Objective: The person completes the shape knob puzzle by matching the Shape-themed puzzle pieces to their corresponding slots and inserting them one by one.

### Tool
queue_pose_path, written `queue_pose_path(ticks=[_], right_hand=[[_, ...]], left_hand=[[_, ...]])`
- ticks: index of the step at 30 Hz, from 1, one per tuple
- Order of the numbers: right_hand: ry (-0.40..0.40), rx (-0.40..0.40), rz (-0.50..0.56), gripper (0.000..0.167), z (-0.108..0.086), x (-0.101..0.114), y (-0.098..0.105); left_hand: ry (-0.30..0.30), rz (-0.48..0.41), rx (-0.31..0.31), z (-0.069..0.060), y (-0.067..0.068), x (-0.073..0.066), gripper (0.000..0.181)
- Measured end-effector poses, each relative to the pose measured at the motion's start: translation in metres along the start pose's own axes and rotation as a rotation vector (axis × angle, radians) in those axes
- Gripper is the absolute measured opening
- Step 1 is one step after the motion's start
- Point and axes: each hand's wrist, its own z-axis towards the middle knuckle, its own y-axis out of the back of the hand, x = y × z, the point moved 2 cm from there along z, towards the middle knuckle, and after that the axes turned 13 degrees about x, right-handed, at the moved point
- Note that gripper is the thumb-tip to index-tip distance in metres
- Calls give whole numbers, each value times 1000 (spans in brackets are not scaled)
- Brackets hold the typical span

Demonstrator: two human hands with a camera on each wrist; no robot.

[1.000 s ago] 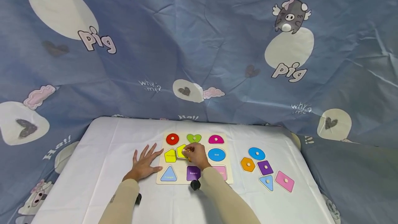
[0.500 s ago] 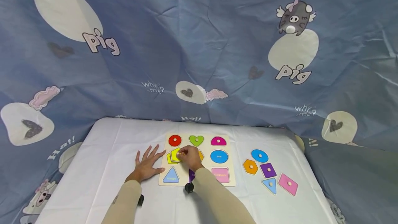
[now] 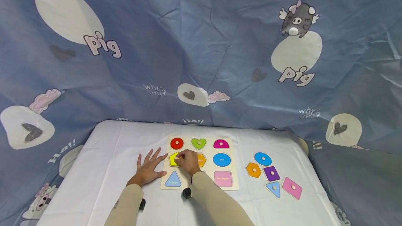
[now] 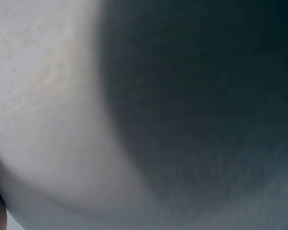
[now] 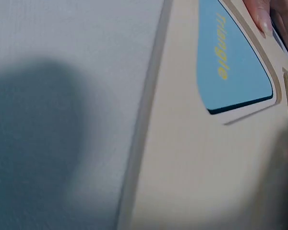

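My right hand (image 3: 189,162) pinches the small knob of a yellow pentagon puzzle piece (image 3: 171,159). The piece lies over the pentagon recess at the left of a wooden shape puzzle board (image 3: 234,167); whether it sits fully down cannot be told. Fingers spread, my left hand (image 3: 148,170) rests on the cloth, its fingertips at the board's left edge. Red circle (image 3: 177,143), green heart (image 3: 199,143) and magenta semicircle (image 3: 221,144) pieces fill the top row. In the right wrist view, the blue triangle recess (image 5: 233,62) is bare, with left-hand fingers (image 5: 263,19) beyond it. The left wrist view is blurred.
Right of the board lie loose knobbed pieces: a blue oval (image 3: 263,159), an orange hexagon (image 3: 253,171), a purple square (image 3: 272,174), a light-blue triangle (image 3: 273,189) and a pink four-sided piece (image 3: 292,187). White cloth (image 3: 125,138) covers the table; patterned blue fabric (image 3: 238,107) hangs behind.
My right hand has moved left and slightly down with the pentagon piece, from beside the pentagon recess to over it. My left hand stays at the board's left edge.
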Motion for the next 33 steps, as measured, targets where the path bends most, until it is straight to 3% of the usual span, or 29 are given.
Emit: queue_pose_path(ticks=[8,19,25,33], right_hand=[[-73,25,-11,8,-1,-2,-5],[-67,64,-39,12,0,0,-2],[-22,174,62,27,-6,-3,12],[-5,169,176,26,-17,-17,40]], left_hand=[[-10,-7,3,0,-2,0,74],[-12,-1,-11,0,-3,2,75],[-12,-3,1,1,-3,2,75],[7,-11,6,3,-4,2,76]])
